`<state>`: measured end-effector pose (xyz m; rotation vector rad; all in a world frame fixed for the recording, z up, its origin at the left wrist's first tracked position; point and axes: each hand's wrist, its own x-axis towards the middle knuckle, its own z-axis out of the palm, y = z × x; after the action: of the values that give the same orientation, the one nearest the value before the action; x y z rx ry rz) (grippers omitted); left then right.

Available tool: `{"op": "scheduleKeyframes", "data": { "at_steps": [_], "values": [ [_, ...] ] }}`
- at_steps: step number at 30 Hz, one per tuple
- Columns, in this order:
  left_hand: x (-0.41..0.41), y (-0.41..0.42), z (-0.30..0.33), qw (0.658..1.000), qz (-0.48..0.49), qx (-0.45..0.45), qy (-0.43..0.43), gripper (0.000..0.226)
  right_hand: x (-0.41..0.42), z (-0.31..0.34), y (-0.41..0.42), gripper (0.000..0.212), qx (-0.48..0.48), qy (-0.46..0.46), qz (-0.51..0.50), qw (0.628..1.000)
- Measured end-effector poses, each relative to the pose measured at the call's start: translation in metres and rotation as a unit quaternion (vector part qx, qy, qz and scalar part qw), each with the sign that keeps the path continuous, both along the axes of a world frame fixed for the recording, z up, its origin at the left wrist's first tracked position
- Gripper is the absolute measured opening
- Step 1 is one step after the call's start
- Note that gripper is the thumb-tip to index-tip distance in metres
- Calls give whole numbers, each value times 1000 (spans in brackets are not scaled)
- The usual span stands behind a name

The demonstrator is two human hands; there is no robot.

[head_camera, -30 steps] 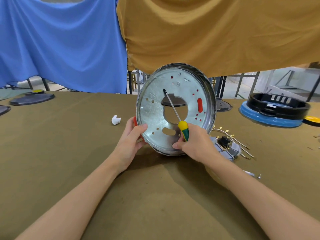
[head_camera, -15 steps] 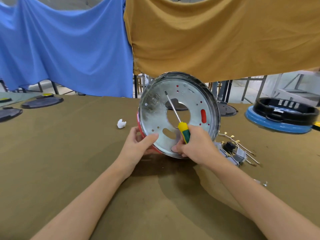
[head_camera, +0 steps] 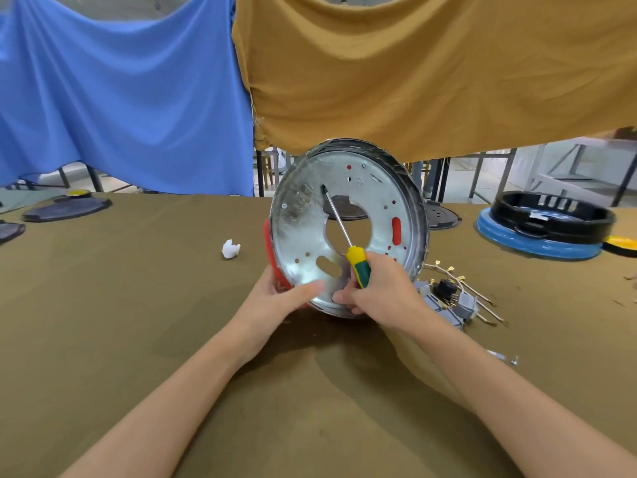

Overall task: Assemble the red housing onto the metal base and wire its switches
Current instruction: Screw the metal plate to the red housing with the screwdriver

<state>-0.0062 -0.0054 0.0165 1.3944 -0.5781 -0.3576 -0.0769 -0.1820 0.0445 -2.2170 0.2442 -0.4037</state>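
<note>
The left hand gripped the tilted metal base; the right hand clasped the screwdriver and rim. It might slip, dropping onto the tabletop.

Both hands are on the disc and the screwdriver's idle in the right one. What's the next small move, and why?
Probably lay the metal base down flat. It stands on edge, held by the left hand and right hand, with the red housing behind it. The screwdriver lies across the face, its tip on no screw I can see, so driving looks awkward while it is held upright.
</note>
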Motion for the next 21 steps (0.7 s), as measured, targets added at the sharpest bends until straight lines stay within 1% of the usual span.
{"op": "scheduleKeyframes", "data": {
  "at_steps": [3, 5, 9, 11, 14, 21],
  "values": [
    [1, 3, -2, 998, -33, 36, -31, 70, 0, -2, -1, 25, -10, 0, -6, 1000],
    [1, 3, -1, 998, -22, 45, -37, 72, 0, -1, -3, 26, -9, -3, -6, 1000],
    [2, 0, 0, 998, 23, 46, -38, 72, 2, -1, 0, 29, -22, -9, -12, 1000],
    [3, 1, 0, 998, 24, 42, -31, 74, 3, -1, 2, 29, -21, -15, -16, 1000],
    [2, -1, 0, 999, 20, 20, -15, 68, 1, 1, 2, 27, -8, -24, -9, 1000],
    [-1, -1, -1, 998, 35, 26, -36, 69, -1, -2, 2, 23, -26, -34, 4, 999]
  ]
}}
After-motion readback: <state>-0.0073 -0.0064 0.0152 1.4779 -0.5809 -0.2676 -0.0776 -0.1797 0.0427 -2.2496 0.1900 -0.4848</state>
